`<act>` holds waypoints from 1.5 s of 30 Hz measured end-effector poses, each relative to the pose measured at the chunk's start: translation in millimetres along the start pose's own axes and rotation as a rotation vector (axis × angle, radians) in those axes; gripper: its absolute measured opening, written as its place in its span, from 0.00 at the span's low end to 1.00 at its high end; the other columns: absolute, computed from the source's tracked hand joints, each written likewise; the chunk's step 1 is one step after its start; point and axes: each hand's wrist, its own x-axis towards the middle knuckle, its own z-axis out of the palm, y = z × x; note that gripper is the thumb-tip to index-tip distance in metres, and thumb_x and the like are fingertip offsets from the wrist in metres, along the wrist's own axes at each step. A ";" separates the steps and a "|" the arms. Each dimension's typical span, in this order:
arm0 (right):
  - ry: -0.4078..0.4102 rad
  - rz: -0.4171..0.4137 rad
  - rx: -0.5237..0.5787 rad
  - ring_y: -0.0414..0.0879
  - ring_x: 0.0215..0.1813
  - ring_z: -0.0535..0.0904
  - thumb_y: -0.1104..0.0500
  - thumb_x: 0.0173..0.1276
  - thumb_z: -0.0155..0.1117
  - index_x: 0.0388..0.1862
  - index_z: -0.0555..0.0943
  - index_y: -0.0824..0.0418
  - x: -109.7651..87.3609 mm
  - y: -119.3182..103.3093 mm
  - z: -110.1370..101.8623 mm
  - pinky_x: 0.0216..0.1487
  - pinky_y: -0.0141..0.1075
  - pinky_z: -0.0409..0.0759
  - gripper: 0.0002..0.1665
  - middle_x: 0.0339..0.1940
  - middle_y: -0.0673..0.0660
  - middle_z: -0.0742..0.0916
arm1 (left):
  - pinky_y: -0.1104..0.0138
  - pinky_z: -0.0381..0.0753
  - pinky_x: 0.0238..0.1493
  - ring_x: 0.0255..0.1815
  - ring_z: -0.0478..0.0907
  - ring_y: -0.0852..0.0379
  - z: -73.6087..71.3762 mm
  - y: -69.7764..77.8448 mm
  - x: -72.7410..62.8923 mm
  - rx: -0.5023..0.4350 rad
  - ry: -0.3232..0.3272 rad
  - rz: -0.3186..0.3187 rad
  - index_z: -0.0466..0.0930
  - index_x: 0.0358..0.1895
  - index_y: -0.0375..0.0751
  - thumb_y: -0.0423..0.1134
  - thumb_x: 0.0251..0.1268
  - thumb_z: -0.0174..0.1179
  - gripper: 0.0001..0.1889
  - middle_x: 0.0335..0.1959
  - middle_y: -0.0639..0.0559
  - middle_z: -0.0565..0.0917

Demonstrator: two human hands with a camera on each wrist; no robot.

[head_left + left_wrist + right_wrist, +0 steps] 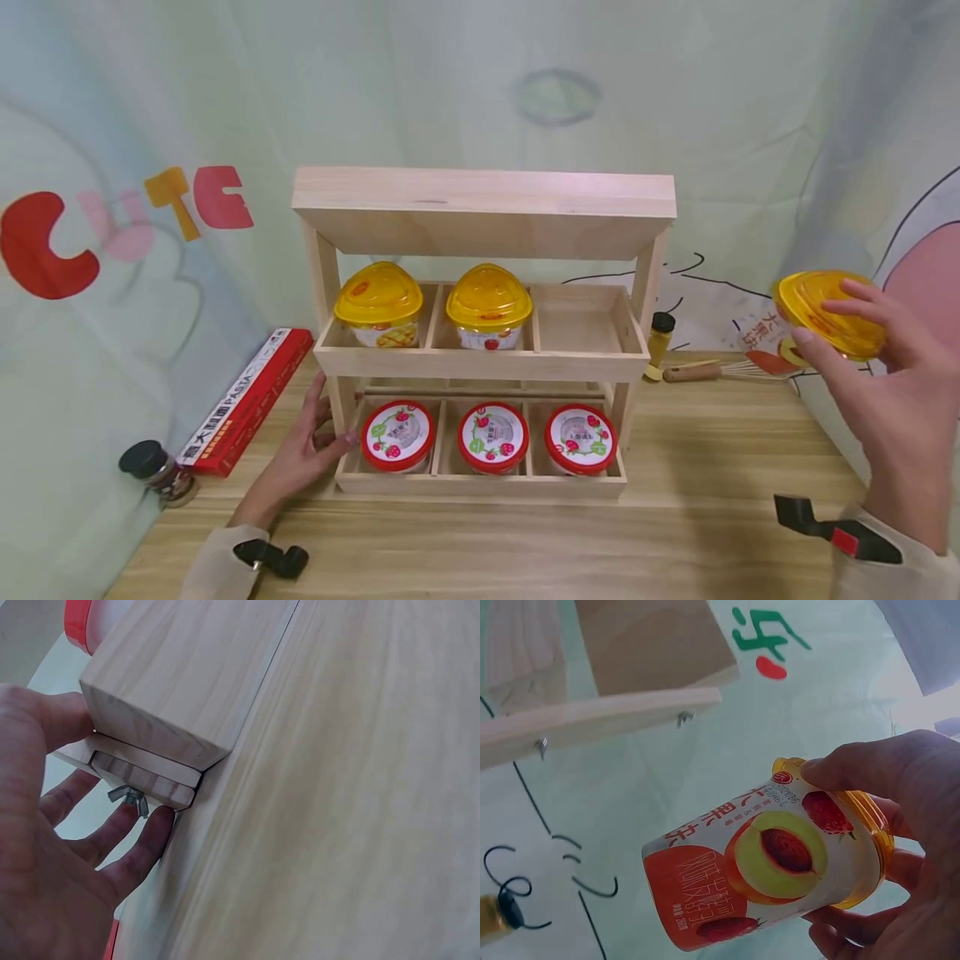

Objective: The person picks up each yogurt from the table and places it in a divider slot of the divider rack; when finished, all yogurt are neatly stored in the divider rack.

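My right hand holds a cup with a yellow lid up in the air, right of a two-tier wooden rack. Its white wall shows a peach and strawberries in the right wrist view, where the cup is tilted and gripped around its lid end. At the rack's lower left corner, my left hand grips the frame, thumb against the tray's side and fingers around the post by a wing nut. Two yellow-lidded cups, a left one and a middle one, sit in the upper tray; its right compartment is bare.
Three red-rimmed tubs fill the lower tray. A red pasta box and a black-capped jar lie to the left. Behind the rack's right side are a small bottle and a whisk. Curtains surround the table.
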 end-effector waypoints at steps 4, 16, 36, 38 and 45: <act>-0.027 -0.061 0.042 0.32 0.67 0.77 0.62 0.68 0.77 0.64 0.88 0.57 5.5 -17.5 2.3 0.60 0.16 0.74 0.25 0.76 0.44 0.83 | 0.80 0.73 0.60 0.78 0.67 0.23 0.1 -0.3 1.2 0.000 -0.001 -0.002 0.26 0.89 0.68 0.37 0.71 0.69 0.62 0.84 0.29 0.62; -0.156 -0.198 0.190 0.40 0.73 0.78 0.70 0.64 0.78 0.61 0.88 0.64 12.0 -52.4 20.4 0.61 0.16 0.76 0.25 0.73 0.49 0.85 | 0.78 0.74 0.61 0.79 0.67 0.26 0.4 -2.0 0.8 -0.010 -0.011 -0.004 0.27 0.88 0.70 0.38 0.71 0.69 0.62 0.84 0.32 0.63; -0.446 -0.434 0.344 0.41 0.74 0.77 0.73 0.63 0.76 0.57 0.87 0.64 7.7 -84.7 87.1 0.66 0.20 0.77 0.23 0.73 0.55 0.84 | 0.79 0.74 0.60 0.77 0.68 0.26 -1.2 -2.6 1.2 -0.005 -0.004 -0.003 0.27 0.89 0.68 0.37 0.71 0.68 0.60 0.82 0.30 0.64; -0.486 -0.431 0.341 0.39 0.74 0.77 0.72 0.64 0.76 0.57 0.87 0.62 6.9 -83.2 94.8 0.65 0.20 0.77 0.22 0.74 0.54 0.84 | 0.79 0.74 0.59 0.77 0.69 0.26 -0.8 -3.1 1.5 -0.005 -0.003 -0.001 0.28 0.89 0.68 0.36 0.72 0.68 0.60 0.81 0.30 0.65; -0.597 -0.454 0.310 0.37 0.72 0.78 0.68 0.65 0.76 0.56 0.88 0.58 3.9 -73.3 113.9 0.61 0.21 0.77 0.21 0.74 0.54 0.84 | 0.78 0.76 0.58 0.76 0.70 0.27 -0.2 -3.7 0.9 -0.011 -0.006 -0.008 0.28 0.89 0.68 0.36 0.72 0.67 0.60 0.81 0.31 0.66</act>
